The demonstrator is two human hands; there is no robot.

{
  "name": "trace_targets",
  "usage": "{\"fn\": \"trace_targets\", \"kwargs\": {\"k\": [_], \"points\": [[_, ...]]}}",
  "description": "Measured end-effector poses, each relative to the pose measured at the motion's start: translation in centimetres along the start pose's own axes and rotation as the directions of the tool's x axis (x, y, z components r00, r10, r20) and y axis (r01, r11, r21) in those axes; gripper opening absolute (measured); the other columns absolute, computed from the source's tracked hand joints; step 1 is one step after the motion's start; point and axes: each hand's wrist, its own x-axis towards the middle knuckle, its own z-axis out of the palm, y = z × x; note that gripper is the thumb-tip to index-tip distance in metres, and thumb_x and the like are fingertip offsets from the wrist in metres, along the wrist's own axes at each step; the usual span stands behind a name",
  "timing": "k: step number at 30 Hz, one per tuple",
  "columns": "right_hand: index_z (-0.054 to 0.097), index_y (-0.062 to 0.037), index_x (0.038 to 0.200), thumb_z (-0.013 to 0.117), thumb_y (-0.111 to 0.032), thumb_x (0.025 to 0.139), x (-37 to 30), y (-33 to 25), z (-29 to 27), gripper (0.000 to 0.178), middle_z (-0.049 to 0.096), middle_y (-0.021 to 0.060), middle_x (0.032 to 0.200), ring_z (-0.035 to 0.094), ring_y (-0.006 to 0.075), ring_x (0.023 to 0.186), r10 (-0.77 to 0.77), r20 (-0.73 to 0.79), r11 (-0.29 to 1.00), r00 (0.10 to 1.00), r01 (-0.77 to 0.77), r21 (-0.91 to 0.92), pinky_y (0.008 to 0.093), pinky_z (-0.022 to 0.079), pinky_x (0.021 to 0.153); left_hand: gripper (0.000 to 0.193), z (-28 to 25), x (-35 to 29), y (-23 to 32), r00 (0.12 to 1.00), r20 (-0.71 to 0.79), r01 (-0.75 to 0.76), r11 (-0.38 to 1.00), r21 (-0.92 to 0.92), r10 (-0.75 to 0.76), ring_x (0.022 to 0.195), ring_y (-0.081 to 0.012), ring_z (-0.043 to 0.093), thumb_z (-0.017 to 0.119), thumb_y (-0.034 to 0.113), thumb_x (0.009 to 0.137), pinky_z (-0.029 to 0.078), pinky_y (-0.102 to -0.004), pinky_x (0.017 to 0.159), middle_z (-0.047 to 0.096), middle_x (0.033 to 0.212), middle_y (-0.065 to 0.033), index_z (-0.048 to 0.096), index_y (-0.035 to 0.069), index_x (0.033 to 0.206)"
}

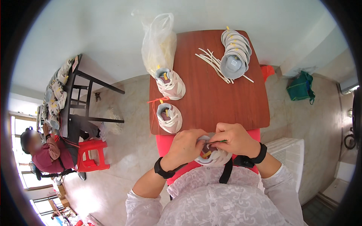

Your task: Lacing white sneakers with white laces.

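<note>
A pale shoe upper (213, 160) with a yellow tab rests near my lap at the table's front edge. My left hand (184, 147) is closed on its left rim. Fingers pinched, my right hand (236, 140) holds a thin tool with a green end (223, 141) over the opening; its tip is hard to make out. Two pink-and-white shoes, a nearer one (174, 122) and a farther one (175, 88), stand at the left side of the brown table (211, 105). Red cord (152, 116) lies by the nearer shoe.
Nested grey shoe uppers (237, 49) and loose white laces (211, 62) lie at the far right of the table. A clear plastic bag (160, 41) stands far left. A white crate (292, 150) is to my right. Leftward, another person (52, 150) sits at a black table (69, 90) holding several shoes.
</note>
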Motion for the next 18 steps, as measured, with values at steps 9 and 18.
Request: {"fn": "trace_targets", "kwargs": {"k": [9,18], "points": [[0.070,-0.0141,0.085,0.073,-0.013,0.071,-0.2,0.0,0.9,0.014,0.055,0.0026,0.083,0.059,0.0194,0.061,-0.086,-0.017,0.994,0.996,0.085,-0.064,0.0322,0.048,0.052,0.010,-1.0,-0.1,-0.2,0.974,0.181,0.165,0.976,-0.142,-0.138,0.065,-0.0183,0.063,0.060,0.002,0.083,0.048,-0.0301,0.060,0.065,0.072,-0.0120,0.062,-0.001,0.092],[0.066,-0.0131,0.084,0.072,-0.015,0.075,-0.7,-0.4,1.7,0.012,0.056,0.0019,0.084,0.060,0.0202,0.062,-0.188,-0.057,0.961,0.981,0.171,-0.219,0.0318,0.048,0.051,0.013,-0.7,-0.2,-1.1,0.970,0.201,0.189,0.943,-0.274,-0.136,0.072,-0.0116,0.063,0.057,0.000,0.087,0.050,-0.0270,0.064,0.068,0.079,-0.0095,0.057,-0.002,0.100]]}}
